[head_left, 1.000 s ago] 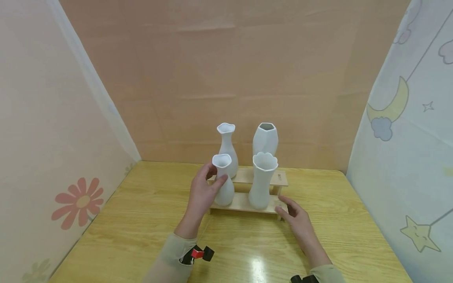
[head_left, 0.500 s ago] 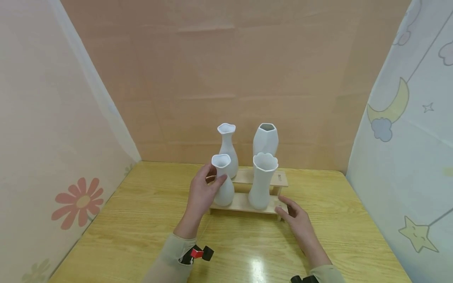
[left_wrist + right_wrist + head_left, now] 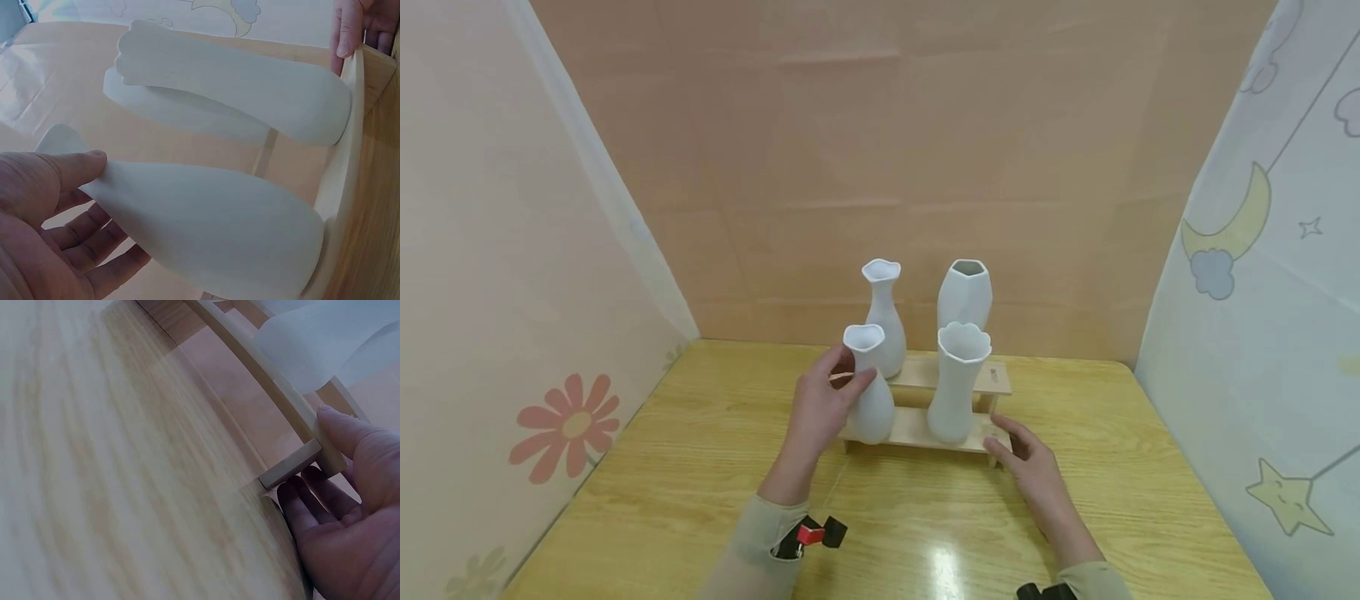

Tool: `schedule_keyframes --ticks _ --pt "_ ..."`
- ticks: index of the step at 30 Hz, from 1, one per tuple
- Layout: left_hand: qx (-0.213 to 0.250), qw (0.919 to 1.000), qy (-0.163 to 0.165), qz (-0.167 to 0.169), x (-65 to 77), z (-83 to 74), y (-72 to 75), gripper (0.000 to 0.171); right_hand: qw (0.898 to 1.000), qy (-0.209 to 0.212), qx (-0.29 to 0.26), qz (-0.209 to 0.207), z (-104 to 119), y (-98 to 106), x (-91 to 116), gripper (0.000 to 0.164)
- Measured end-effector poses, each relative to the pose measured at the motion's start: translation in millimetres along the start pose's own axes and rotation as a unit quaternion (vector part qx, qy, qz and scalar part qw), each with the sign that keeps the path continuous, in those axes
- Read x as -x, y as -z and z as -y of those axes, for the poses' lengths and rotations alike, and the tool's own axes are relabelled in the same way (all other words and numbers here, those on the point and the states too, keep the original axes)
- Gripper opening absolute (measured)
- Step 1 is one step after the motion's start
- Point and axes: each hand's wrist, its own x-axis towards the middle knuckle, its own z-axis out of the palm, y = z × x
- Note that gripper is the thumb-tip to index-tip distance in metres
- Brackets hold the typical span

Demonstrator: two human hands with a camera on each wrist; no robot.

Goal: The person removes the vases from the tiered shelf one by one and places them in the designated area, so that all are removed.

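My left hand (image 3: 820,404) grips a white vase (image 3: 874,410) by its neck, thumb in front and fingers behind. The vase leans a little left, its rounded base right at the front edge of the lower shelf. That shelf belongs to a two-step wooden stand (image 3: 912,427). At the stand's right end, my right hand (image 3: 1037,471) holds the shelf. In the right wrist view its thumb (image 3: 344,428) lies on the shelf edge and its fingers curl beside the short leg. A scalloped-rim white vase (image 3: 955,392) stands upright on the lower shelf's right side.
Two more white vases stand on the upper step: a wavy-rimmed, narrow-necked vase (image 3: 886,325) at left and an angular vase (image 3: 965,296) at right. The wooden table (image 3: 700,483) meets an orange backdrop (image 3: 895,167) behind, with printed cloth walls on both sides.
The left hand has shifted slightly left and toward me with its vase, which now tilts a little. The right hand keeps its place on the stand.
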Motion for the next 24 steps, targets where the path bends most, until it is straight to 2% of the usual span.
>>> schedule_keyframes --ticks 9,17,24 --pt "-0.006 0.9996 -0.008 -0.026 -1.4 -4.2 20.9 0.03 1.0 -0.001 -0.001 -0.004 0 -1 1 0.07" --pt "-0.031 0.9985 -0.004 -0.046 2.3 -1.3 45.4 0.029 1.0 0.006 -0.002 0.001 0 -2 3 0.071" --pt "-0.055 0.9964 0.004 -0.064 0.2 0.0 67.5 0.029 1.0 0.016 0.001 0.005 2 -3 5 0.072"
